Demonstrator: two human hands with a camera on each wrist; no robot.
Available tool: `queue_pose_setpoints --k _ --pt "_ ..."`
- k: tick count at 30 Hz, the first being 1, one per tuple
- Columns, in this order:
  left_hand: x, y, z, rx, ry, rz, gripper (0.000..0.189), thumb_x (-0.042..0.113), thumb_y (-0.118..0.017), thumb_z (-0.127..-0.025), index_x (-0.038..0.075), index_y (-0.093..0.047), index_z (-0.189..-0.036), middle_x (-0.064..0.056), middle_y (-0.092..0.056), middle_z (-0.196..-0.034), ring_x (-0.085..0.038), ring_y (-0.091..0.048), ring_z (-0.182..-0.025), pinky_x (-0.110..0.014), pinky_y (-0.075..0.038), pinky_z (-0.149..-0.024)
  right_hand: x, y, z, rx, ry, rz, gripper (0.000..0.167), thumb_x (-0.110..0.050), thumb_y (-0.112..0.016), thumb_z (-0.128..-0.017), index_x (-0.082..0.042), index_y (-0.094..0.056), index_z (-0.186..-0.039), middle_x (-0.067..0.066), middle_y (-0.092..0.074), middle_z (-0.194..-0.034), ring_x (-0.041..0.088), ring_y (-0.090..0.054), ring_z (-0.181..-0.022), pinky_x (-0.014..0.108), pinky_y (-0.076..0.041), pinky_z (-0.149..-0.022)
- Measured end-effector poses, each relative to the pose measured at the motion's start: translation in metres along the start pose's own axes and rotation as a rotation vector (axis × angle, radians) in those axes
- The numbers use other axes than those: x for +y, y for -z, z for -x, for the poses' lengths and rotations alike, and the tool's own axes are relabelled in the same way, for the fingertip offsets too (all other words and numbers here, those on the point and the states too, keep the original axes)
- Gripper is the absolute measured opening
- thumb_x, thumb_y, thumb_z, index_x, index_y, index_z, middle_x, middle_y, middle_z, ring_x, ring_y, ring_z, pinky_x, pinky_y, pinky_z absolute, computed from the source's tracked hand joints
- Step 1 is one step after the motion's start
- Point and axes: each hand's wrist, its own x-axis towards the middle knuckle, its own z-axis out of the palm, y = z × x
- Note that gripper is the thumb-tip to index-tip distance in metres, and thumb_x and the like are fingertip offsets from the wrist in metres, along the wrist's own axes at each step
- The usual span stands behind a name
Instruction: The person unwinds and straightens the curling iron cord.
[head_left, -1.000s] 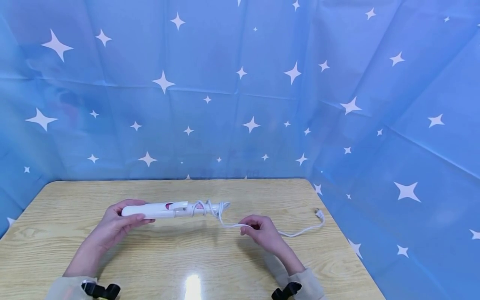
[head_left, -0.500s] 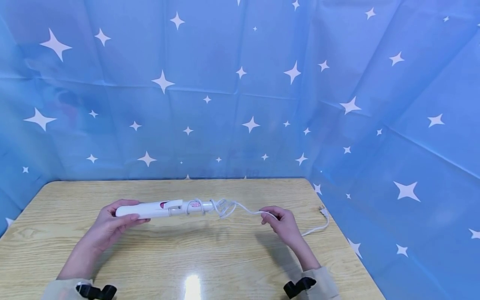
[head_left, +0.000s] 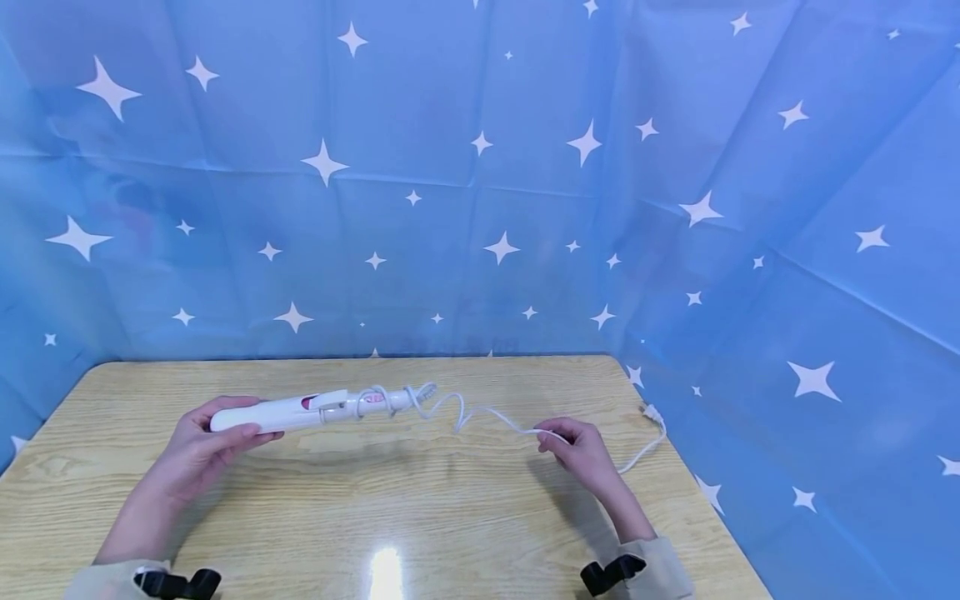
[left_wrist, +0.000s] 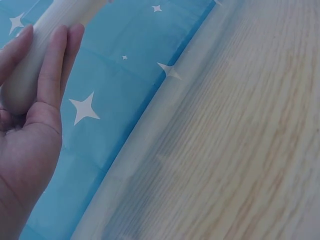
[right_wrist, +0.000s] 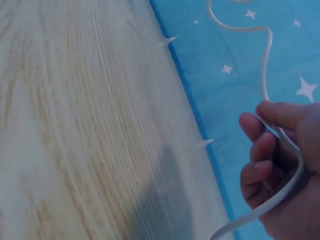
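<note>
A white curling iron (head_left: 273,413) is held up over the table in the head view, slightly tilted. My left hand (head_left: 197,454) grips its thick left end, thumb in front and fingers behind. That rounded end (left_wrist: 25,85) lies in the palm in the left wrist view. White cord (head_left: 480,409) is looped loosely around the thinner right part and trails off its right end. My right hand (head_left: 581,454) pinches this cord between thumb and fingertips. In the right wrist view the cord (right_wrist: 266,65) runs between the fingers and past the palm.
The cord's plug (head_left: 652,412) is near the right edge of the wooden table (head_left: 450,533). A blue curtain with white stars (head_left: 420,125) stands behind the table and along its right side.
My right hand has moved right with the cord, and its coils have loosened and stretched out. My left hand and the curling iron have shifted slightly left. The plug has shifted a little right.
</note>
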Motion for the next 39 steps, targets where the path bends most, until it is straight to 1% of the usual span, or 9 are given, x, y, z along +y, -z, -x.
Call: queue_pose_setpoints --k 5,8,12,15,22,27,32,37,39 --pt "0.005 -0.002 0.0 0.018 0.036 -0.006 0.048 -0.025 -0.043 -0.097 0.002 -0.072 -0.124 -0.008 -0.061 -0.126 -0.032 -0.07 -0.107 -0.041 -0.058 -0.095 0.003 0.002 0.002 -0.101 -0.01 -0.011 0.02 -0.003 -0.063 -0.101 0.011 -0.069 -0.114 0.019 -0.07 -0.086 0.007 -0.045 -0.053 0.018 -0.036 -0.044" --pt "0.006 -0.002 0.0 0.017 0.044 -0.009 0.048 -0.025 -0.043 -0.097 0.002 -0.072 -0.125 -0.008 -0.059 -0.127 -0.033 -0.071 -0.107 -0.041 -0.058 -0.096 0.003 0.002 0.002 -0.14 -0.019 -0.01 0.024 -0.004 -0.061 -0.103 0.014 -0.066 -0.117 0.019 -0.07 -0.091 0.013 -0.055 -0.06 0.021 -0.046 -0.048" --pt "0.006 -0.002 -0.001 0.017 0.049 -0.005 0.048 -0.025 -0.043 -0.097 0.002 -0.072 -0.125 -0.008 -0.059 -0.128 -0.033 -0.07 -0.107 -0.041 -0.058 -0.096 0.004 -0.001 0.001 -0.153 0.006 0.004 0.026 -0.006 -0.061 -0.103 0.015 -0.065 -0.118 0.021 -0.071 -0.093 0.023 -0.066 -0.075 0.027 -0.06 -0.062" --pt "0.006 -0.002 -0.001 0.018 0.051 -0.002 0.048 -0.025 -0.043 -0.097 0.002 -0.072 -0.125 -0.008 -0.058 -0.128 -0.032 -0.07 -0.108 -0.042 -0.058 -0.096 0.003 -0.005 0.0 -0.168 0.036 -0.005 0.025 -0.004 -0.059 -0.103 0.016 -0.065 -0.117 0.024 -0.07 -0.093 0.024 -0.068 -0.077 0.029 -0.063 -0.066" --pt "0.005 -0.004 -0.002 0.018 0.05 -0.005 0.048 -0.025 -0.044 -0.096 0.001 -0.072 -0.125 -0.008 -0.057 -0.128 -0.033 -0.07 -0.107 -0.042 -0.058 -0.096 -0.007 -0.03 -0.004 -0.246 0.056 -0.063 0.028 -0.004 -0.058 -0.104 0.019 -0.061 -0.119 0.024 -0.07 -0.095 0.024 -0.069 -0.08 0.04 -0.066 -0.072" --pt "0.005 -0.004 -0.002 0.018 0.046 -0.016 0.047 -0.025 -0.044 -0.097 0.0 -0.071 -0.126 -0.008 -0.056 -0.129 -0.032 -0.07 -0.108 -0.041 -0.058 -0.096 -0.021 -0.054 -0.003 -0.335 0.054 -0.125 0.031 -0.003 -0.057 -0.103 0.022 -0.058 -0.121 0.028 -0.07 -0.098 0.033 -0.07 -0.083 0.049 -0.066 -0.076" --pt "0.003 -0.002 -0.001 0.016 0.037 -0.022 0.047 -0.025 -0.043 -0.097 0.0 -0.07 -0.126 -0.009 -0.058 -0.129 -0.031 -0.07 -0.109 -0.041 -0.059 -0.095 -0.031 -0.074 0.002 -0.397 -0.016 -0.174 0.036 -0.008 -0.06 -0.104 0.021 -0.057 -0.126 0.026 -0.071 -0.101 0.032 -0.071 -0.085 0.039 -0.067 -0.077" --pt "0.002 0.001 0.001 0.012 0.029 -0.017 0.049 -0.026 -0.042 -0.097 0.001 -0.07 -0.127 -0.009 -0.061 -0.128 -0.03 -0.069 -0.11 -0.041 -0.059 -0.095 -0.037 -0.084 0.007 -0.407 -0.079 -0.203 0.045 -0.009 -0.065 -0.099 0.019 -0.053 -0.133 0.024 -0.071 -0.105 0.044 -0.071 -0.092 0.029 -0.065 -0.077" --pt "0.002 0.002 0.001 0.016 0.03 -0.011 0.049 -0.026 -0.042 -0.097 0.001 -0.07 -0.127 -0.009 -0.062 -0.127 -0.03 -0.069 -0.11 -0.041 -0.059 -0.095 -0.038 -0.086 0.008 -0.415 -0.089 -0.192 0.049 -0.006 -0.068 -0.096 0.018 -0.05 -0.135 0.023 -0.071 -0.108 0.043 -0.071 -0.093 0.025 -0.064 -0.075"
